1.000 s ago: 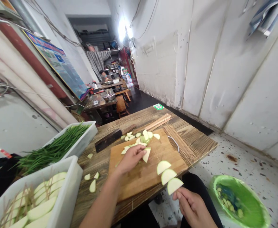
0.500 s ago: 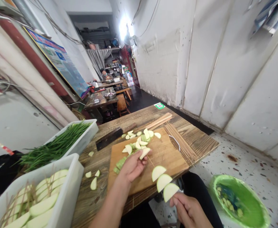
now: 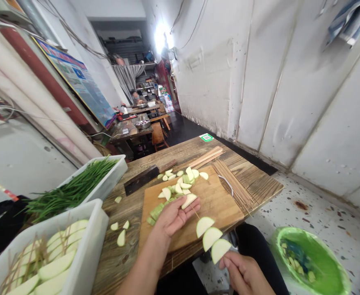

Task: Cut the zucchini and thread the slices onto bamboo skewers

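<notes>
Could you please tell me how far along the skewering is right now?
Done: finished skewers lie in the white tub. In hand: the right hand holds a skewer carrying three slices; the left hand holds a fourth slice at its tip. Left: loose slices on the cutting board and a pile of bare sticks.

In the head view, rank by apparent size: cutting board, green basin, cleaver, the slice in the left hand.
1. cutting board
2. green basin, partly cropped
3. cleaver
4. slice in the left hand
</notes>
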{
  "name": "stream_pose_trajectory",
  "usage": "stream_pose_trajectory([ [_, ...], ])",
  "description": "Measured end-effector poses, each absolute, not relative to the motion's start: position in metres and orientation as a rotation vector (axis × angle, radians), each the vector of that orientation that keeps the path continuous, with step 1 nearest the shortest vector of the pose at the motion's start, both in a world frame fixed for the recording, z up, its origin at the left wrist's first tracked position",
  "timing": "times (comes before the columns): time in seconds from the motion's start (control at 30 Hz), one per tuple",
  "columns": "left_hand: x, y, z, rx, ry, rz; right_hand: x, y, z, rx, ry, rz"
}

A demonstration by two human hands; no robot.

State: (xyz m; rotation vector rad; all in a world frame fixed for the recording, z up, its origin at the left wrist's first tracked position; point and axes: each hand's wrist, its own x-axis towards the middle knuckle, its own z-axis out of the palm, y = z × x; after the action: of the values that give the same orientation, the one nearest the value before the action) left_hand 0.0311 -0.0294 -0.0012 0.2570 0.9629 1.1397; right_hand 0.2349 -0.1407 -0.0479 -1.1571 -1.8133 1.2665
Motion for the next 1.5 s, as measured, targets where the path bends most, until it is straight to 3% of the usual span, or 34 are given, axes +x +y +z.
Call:
stream_pose_trajectory([
  [1.13, 0.039, -0.038, 0.005, 0.387, 0.886, 1.024, 0.230, -0.141, -0.042, -1.172, -1.619, 1.467],
  [1.5, 0.071, -0.047, 0.007, 0.299, 0.852, 1.265, 0.227, -0.141, -0.044, -1.170, -1.558, 1.481],
])
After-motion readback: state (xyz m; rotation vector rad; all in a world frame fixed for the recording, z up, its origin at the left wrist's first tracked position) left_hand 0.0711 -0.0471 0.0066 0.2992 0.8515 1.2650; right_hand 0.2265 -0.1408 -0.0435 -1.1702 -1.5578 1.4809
